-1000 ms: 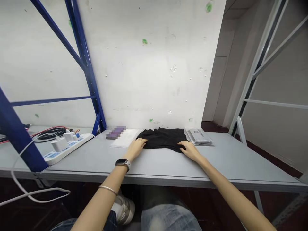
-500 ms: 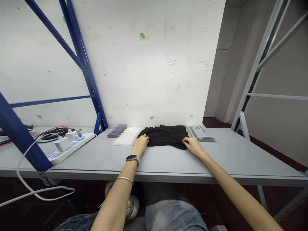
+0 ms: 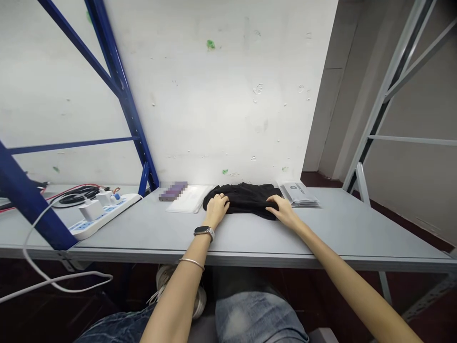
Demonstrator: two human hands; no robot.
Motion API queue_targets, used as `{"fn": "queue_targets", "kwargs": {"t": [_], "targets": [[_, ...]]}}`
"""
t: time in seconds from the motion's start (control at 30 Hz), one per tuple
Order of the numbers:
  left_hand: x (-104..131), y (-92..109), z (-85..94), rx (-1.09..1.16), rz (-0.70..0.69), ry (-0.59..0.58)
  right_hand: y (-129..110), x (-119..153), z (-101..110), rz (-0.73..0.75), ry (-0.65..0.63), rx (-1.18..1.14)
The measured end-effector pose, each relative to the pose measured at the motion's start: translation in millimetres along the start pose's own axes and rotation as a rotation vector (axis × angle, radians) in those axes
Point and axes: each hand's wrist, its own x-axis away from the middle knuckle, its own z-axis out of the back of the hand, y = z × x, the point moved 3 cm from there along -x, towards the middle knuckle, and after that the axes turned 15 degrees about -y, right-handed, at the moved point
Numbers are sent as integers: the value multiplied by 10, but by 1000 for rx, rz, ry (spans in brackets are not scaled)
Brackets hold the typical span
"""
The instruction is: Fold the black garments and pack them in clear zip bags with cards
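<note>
A black cloth garment (image 3: 250, 194) lies bunched on the grey table, its exact kind unclear. My left hand (image 3: 217, 206) grips its near left part, fingers curled over the fabric. On the near right part, my right hand (image 3: 280, 208) pinches the cloth between thumb and fingers. Between both hands the near edge is raised in a fold. White flat plastic bags (image 3: 185, 199) lie left of the garment. Just right of it sits a stack of grey printed packets (image 3: 299, 194).
A blurred purple item (image 3: 173, 191) lies at the back left. A white power strip (image 3: 107, 216) with plugs and cables rests behind the blue post (image 3: 32, 200). The white wall (image 3: 221, 105) closes off the back. The table's front edge (image 3: 257, 259) runs before my knees.
Both hands have moved slightly inward, gathering the garment's near edge into a raised fold. The cloth looks more bunched than before, and the camera view has shifted a little.
</note>
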Motion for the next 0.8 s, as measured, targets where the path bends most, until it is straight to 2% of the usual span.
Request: {"fn": "queue_targets", "kwargs": {"t": [0.1,0.2,0.3,0.43,0.57,0.67,0.8], "targets": [[12,11,89,-15,6,34,-7,8,54,5,-4,34],[40,22,204,-27,-26,51,-33,45,210,8,94,5],[91,11,333,-59,-106,5,-91,157,369,30,134,-62],[198,-19,537,-182,-293,-142,-131,437,459,-5,17,-143],[310,-81,739,-328,-462,-334,-72,721,430,-80,-142,-207],[357,-192,870,-388,-430,-381,-37,829,363,-116,-191,-251],[373,-347,997,-297,-315,-294,-72,842,244,-139,-184,-258]]}}
